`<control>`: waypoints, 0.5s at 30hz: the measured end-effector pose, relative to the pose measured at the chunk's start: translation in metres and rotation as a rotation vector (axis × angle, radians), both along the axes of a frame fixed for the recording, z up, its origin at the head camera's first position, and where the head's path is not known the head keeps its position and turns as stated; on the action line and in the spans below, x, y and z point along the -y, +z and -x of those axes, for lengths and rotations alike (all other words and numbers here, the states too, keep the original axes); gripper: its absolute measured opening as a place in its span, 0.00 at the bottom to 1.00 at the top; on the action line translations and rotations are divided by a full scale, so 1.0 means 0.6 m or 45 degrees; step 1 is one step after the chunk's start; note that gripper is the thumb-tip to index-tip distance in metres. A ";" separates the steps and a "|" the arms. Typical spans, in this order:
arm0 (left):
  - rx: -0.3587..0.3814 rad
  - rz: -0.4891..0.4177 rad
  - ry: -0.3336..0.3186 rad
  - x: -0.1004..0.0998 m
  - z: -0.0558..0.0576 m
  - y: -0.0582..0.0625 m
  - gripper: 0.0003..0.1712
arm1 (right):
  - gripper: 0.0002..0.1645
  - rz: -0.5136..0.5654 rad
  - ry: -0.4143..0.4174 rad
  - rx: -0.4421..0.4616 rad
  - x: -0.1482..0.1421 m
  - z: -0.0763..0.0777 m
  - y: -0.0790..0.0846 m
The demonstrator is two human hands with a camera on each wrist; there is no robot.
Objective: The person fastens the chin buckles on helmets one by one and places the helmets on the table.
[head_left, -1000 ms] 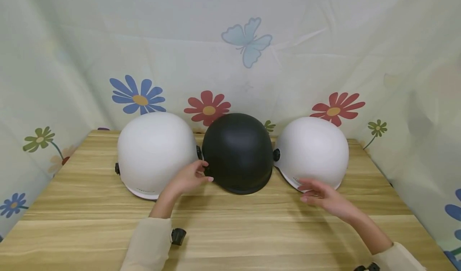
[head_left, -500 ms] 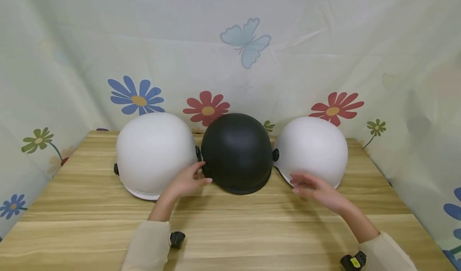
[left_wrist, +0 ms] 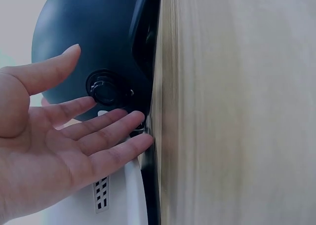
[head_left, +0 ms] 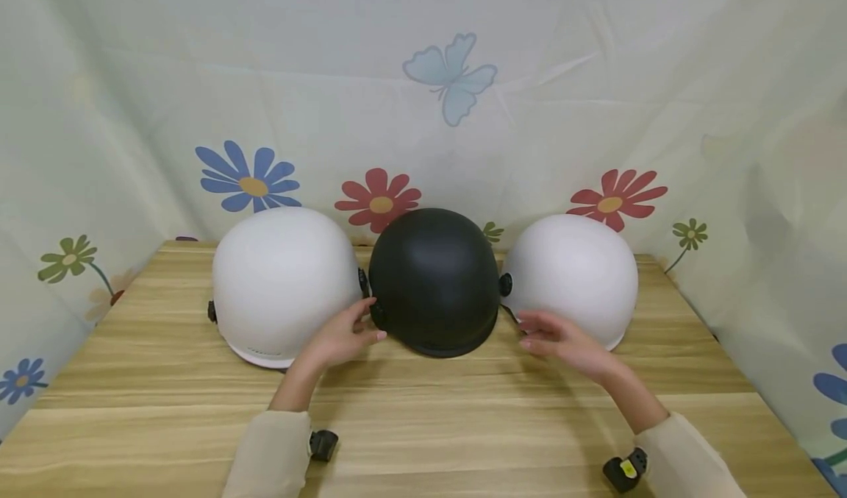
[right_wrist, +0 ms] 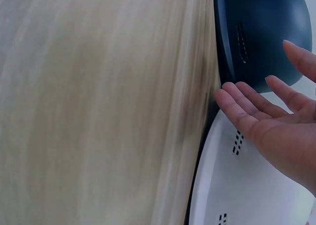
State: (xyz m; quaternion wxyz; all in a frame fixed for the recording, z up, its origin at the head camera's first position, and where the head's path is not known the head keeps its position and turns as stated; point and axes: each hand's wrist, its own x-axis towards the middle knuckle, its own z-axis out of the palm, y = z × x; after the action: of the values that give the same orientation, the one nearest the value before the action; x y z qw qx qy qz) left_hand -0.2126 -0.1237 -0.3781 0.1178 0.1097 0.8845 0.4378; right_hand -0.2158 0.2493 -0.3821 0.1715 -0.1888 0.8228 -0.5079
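A black helmet (head_left: pixel 433 281) sits dome up on the table, between a larger white helmet (head_left: pixel 281 277) on the left and another white helmet (head_left: pixel 572 274) on the right. My left hand (head_left: pixel 340 338) is at the black helmet's left side, its fingers spread near the round black side knob (left_wrist: pixel 104 88); whether a fingertip touches is hard to tell. In front of the right white helmet my right hand (head_left: pixel 562 342) points its loosely extended fingers toward the black helmet, apart from it in the head view. Neither hand holds anything.
The wooden table (head_left: pixel 450 424) extends in front of the helmets. Close behind them hangs a flower-printed curtain (head_left: pixel 317 101), which also runs along both sides. A small black device (head_left: pixel 625 471) is worn at the right wrist, and a similar device (head_left: pixel 323 445) at the left.
My right hand has moved left across the front of the right white helmet, closer to the black helmet. The left hand has barely moved, and the helmets stay put.
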 end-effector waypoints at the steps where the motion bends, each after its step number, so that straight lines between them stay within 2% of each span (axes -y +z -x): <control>1: 0.003 -0.010 -0.001 0.000 0.000 -0.001 0.37 | 0.34 0.001 -0.002 -0.003 0.002 0.001 -0.002; 15: 0.053 -0.069 0.000 0.003 0.002 -0.009 0.38 | 0.36 0.031 -0.045 0.029 0.032 0.023 -0.018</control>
State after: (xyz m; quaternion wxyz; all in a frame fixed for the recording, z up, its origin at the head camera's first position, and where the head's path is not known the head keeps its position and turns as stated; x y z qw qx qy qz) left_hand -0.2138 -0.1258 -0.3834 0.1332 0.1039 0.8697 0.4637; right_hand -0.2297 0.2298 -0.3929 0.1696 -0.1705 0.8177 -0.5231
